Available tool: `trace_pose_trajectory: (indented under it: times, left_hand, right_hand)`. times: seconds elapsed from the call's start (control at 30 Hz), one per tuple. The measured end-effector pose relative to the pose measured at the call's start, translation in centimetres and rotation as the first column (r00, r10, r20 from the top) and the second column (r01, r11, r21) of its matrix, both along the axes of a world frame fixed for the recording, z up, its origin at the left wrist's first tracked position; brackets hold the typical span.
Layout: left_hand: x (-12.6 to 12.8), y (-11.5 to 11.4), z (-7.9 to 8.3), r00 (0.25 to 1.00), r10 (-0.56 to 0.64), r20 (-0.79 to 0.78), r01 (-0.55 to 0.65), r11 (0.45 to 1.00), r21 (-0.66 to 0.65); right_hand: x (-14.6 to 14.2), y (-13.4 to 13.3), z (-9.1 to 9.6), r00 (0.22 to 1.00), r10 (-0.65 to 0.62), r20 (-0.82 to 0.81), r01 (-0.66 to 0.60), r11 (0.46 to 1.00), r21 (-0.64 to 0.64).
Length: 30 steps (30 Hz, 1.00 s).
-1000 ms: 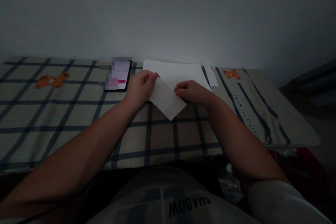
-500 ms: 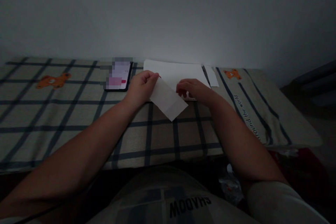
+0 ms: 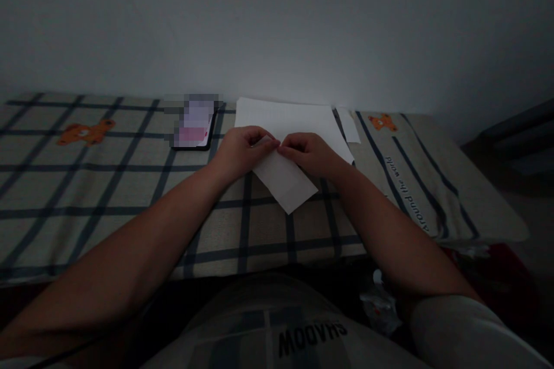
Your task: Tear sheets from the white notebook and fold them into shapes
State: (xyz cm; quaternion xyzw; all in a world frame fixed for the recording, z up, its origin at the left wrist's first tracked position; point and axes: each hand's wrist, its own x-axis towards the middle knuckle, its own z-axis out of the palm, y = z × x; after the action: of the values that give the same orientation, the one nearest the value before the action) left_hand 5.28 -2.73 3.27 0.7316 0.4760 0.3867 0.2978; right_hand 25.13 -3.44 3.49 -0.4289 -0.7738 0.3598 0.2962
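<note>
A folded strip of white paper point(image 3: 285, 183) lies slanted on the checked cloth point(image 3: 130, 184), its lower corner pointing toward me. My left hand point(image 3: 240, 153) pinches the strip's upper end with curled fingers. My right hand point(image 3: 309, 153) pinches the same end from the right, its fingertips meeting the left hand's. Behind both hands lies a larger white sheet point(image 3: 288, 118), flat against the wall.
A phone point(image 3: 194, 127) with a lit screen lies left of the sheet. A small white slip point(image 3: 350, 125) sits right of the sheet. The cloth carries orange bear prints point(image 3: 86, 131) and ends at a near edge above my lap. A dark drop lies at the right.
My right hand has moved left until its fingertips meet the left hand's at the strip's upper end. The strip has shifted slightly toward me.
</note>
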Motion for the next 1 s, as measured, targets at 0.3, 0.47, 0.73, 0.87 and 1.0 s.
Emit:
trace_pose_trajectory:
  times: [0.3,0.47,0.73,0.87,1.0]
  left_hand:
    - [0.05,-0.05,0.11,0.998,0.009,-0.065,-0.006,0.999,0.047]
    - [0.04,0.28,-0.13,1.000,0.013,-0.009,-0.012,1.000,0.017]
    - [0.03,0.21,0.02,0.999,-0.032,0.022,0.034,0.995,-0.092]
    - [0.03,-0.02,0.17,0.999,-0.034,0.012,0.034,0.998,-0.045]
    - [-0.02,0.12,-0.17,0.999,-0.033,0.031,0.034,0.999,-0.023]
  right_hand:
    - [-0.09,0.14,-0.27,1.000,0.024,-0.020,-0.023,0.999,0.043]
    - [-0.02,0.20,-0.28,0.999,0.033,-0.031,-0.031,0.997,0.076]
    - [0.21,0.47,-0.64,0.997,0.021,-0.069,-0.016,0.997,0.071]
    - [0.15,0.40,-0.60,0.996,0.052,-0.066,-0.047,0.996,0.077]
    - [0.01,0.17,-0.34,0.997,0.056,-0.045,-0.052,0.995,0.088]
